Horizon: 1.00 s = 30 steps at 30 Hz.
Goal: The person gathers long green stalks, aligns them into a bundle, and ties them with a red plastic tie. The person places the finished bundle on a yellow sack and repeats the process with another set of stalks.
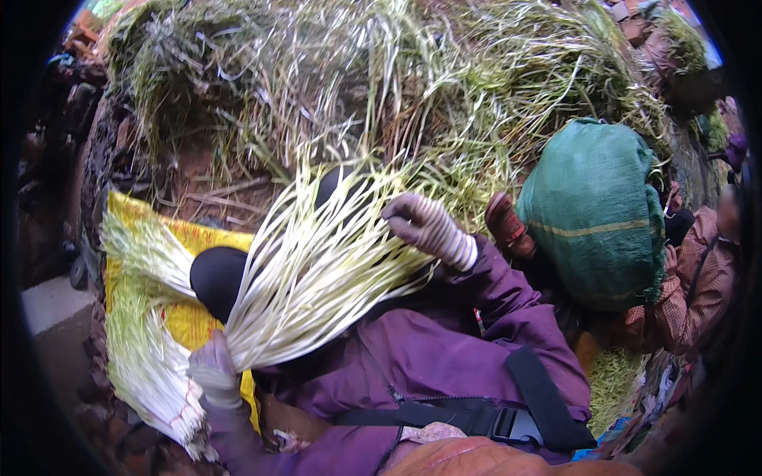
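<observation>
My left hand (pixel 215 366), in a pale knit glove, grips the white lower ends of a loose bunch of long pale stalks (pixel 321 279), which look like blanched chives or garlic shoots. The stalks fan up and right across my lap, over my dark-covered knees. My right hand (pixel 425 229), in a striped knit glove, lies by the yellow-green tips on the bunch's right side. Its fingers are curled, and whether any stalk is pinched in them cannot be made out. Left of my knee, a bundle tied with red string (pixel 161 369) and another bundle (pixel 158 253) lie on a yellow printed sack (pixel 199 324).
Heaped loose stalks and leaves (pixel 381 77) cover the ground in front. At right, a full green woven sack (pixel 592 214) stands near a red shoe (pixel 509 223). A person in a checked sleeve (pixel 690 309) sits beyond it, near greens (pixel 613 381) on the ground.
</observation>
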Available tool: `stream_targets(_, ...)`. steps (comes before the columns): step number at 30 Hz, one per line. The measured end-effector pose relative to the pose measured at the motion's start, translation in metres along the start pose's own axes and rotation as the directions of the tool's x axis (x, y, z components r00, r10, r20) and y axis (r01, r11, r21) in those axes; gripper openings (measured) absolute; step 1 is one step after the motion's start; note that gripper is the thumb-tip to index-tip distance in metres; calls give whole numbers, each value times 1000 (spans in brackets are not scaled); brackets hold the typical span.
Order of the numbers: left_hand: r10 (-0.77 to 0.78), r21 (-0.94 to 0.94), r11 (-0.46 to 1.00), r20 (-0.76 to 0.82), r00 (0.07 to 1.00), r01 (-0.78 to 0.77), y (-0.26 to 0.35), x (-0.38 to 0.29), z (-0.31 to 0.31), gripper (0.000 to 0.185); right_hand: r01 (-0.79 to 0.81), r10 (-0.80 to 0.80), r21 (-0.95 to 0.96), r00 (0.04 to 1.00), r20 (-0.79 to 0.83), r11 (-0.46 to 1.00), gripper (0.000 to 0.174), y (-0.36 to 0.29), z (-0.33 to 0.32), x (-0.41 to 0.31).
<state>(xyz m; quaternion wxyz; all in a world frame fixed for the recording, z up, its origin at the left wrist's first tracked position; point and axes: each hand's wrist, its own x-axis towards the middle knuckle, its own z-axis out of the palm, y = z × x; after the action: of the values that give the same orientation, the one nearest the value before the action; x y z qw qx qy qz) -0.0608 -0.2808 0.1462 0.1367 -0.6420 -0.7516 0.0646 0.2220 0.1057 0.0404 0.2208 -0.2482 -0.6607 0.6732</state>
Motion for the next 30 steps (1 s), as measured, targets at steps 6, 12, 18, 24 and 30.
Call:
stream_targets(6, -39, 44, 998, 0, 999, 39, 4, -5, -14, 43, -264, 254, 122, 963, 87, 957, 15, -20, 13, -3)
stream_targets(12, -40, 4, 999, 38, 998, 40, 2, -8, -14, 47, 202, -150, -458, 978, 148, 866, 22, -14, 19, -13)
stream_targets(18, -19, -13, 1000, 50, 999, 19, 5, 2, -17, 47, 202, -180, -774, 977, 116, 599, 13, -13, 36, -8)
stream_targets(24, -4, 39, 999, 25, 1000, 3, 2, 0, -14, 45, -152, -59, -899, 980, -192, 412, 14, 28, 11, -9)
stream_targets(30, -2, 32, 999, 37, 999, 1, -5, -14, -13, 44, -494, -81, -778, 823, -563, 387, 24, 58, -125, -46)
